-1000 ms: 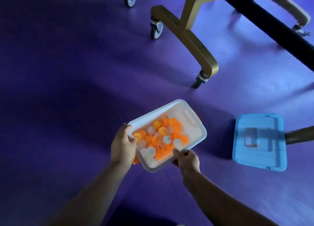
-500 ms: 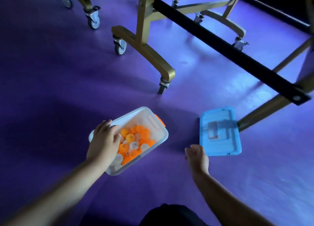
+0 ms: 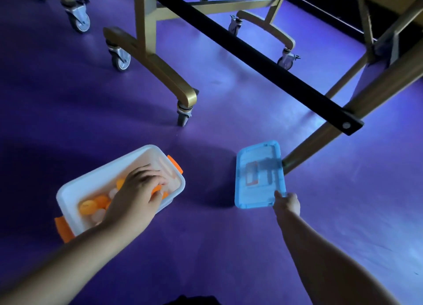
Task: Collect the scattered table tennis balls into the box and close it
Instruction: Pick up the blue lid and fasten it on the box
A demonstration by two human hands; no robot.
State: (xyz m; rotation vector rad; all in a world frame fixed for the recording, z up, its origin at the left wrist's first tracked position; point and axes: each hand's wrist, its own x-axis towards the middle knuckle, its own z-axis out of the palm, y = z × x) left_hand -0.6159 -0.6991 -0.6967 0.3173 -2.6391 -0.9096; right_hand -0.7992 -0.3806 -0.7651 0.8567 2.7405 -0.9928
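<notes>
The left hand (image 3: 139, 190) lies palm down inside the box (image 3: 98, 174), fingers spread and fairly straight, resting on the balls (image 3: 91, 207) and holding none that can be seen. The orange and white balls fill the bottom of the white box, most of them towards its near end, partly hidden under the hand. The box sits open on the purple floor (image 3: 206, 247), with an orange latch (image 3: 175, 167) at its far end and another at its near end. The right hand (image 3: 287, 204) pinches the near right corner of the blue lid (image 3: 258, 174), thumb on top. The lid lies on the floor, well apart from the box, to its right. Its far right corner is just beside a slanting gold leg (image 3: 320, 139) of a frame. Beyond stand more gold legs on wheels (image 3: 120, 60), crossed by a black bar (image 3: 251, 50).
</notes>
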